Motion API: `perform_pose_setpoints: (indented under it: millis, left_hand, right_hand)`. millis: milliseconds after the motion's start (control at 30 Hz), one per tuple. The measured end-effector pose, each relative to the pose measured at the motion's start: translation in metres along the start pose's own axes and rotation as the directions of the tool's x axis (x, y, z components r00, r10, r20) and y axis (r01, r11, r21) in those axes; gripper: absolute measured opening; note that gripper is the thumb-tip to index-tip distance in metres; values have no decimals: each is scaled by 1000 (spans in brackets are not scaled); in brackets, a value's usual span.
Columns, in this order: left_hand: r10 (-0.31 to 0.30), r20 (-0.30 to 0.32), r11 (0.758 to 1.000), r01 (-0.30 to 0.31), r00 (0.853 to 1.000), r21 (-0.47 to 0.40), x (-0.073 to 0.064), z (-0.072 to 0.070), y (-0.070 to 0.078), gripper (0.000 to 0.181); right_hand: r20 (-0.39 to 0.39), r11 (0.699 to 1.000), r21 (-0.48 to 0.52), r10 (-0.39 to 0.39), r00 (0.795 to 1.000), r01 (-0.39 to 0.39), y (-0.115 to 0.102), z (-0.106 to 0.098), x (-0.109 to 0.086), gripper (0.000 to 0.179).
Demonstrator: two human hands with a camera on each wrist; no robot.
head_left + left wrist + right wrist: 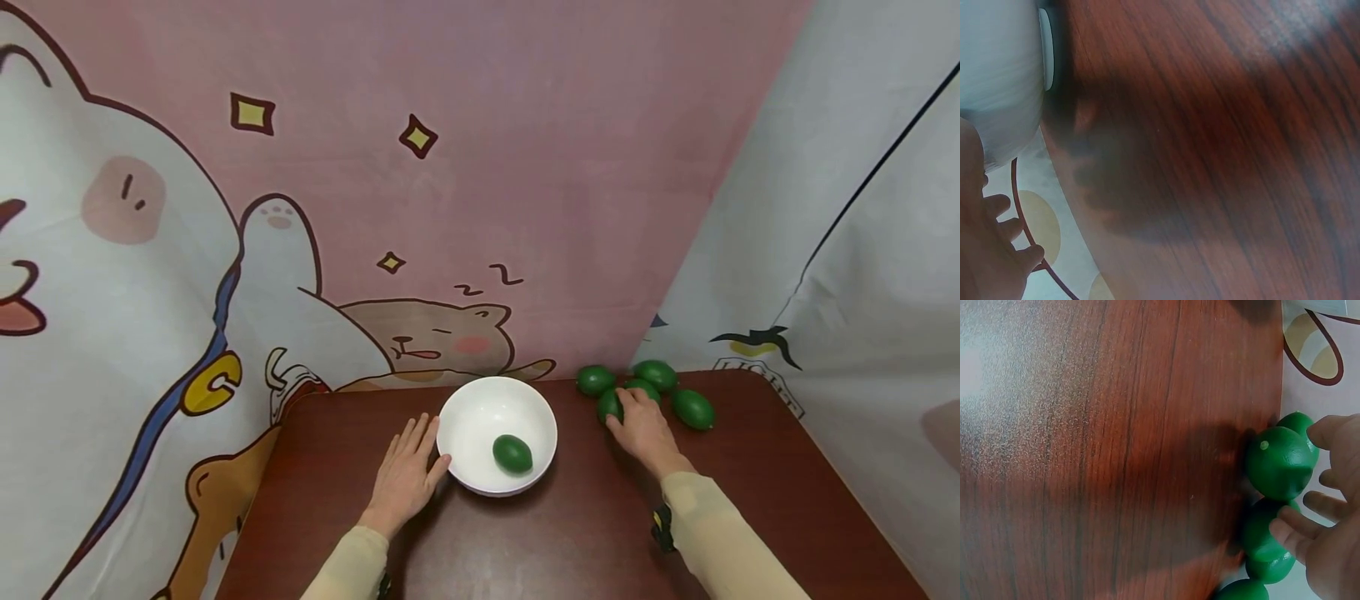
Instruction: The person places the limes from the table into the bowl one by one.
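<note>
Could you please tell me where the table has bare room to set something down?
The table is bare between the bowl and right hand, between the left sleeve and right sleeve, and left of the left hand. It is crowded at the back right, where green fruits cluster by the right hand.

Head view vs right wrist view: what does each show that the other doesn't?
Head only: the left hand beside the bowl, the single fruit inside it, and the stars on the backdrop.

Right wrist only: the pale nub on the end of the nearest fruit in the cluster.

Both: the right hand at the cluster of five fruits, the table, part of the backdrop and apparently the bowl, just its edge at the wrist view's top right.
</note>
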State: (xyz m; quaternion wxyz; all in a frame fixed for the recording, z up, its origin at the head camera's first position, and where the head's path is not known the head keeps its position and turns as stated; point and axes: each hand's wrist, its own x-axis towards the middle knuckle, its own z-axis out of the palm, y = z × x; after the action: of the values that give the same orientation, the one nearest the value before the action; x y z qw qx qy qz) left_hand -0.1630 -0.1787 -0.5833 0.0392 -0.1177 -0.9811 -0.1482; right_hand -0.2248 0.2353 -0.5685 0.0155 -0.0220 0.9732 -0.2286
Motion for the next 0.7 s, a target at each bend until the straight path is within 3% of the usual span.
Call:
perform_pose_setpoints:
  millis: [700]
  left_hand:
    - [-3, -7, 1000, 3, 1000, -9, 0, 1, -1, 69]
  right_hand:
    - [24, 999, -36, 8, 1000, -7, 2, 6, 8, 63]
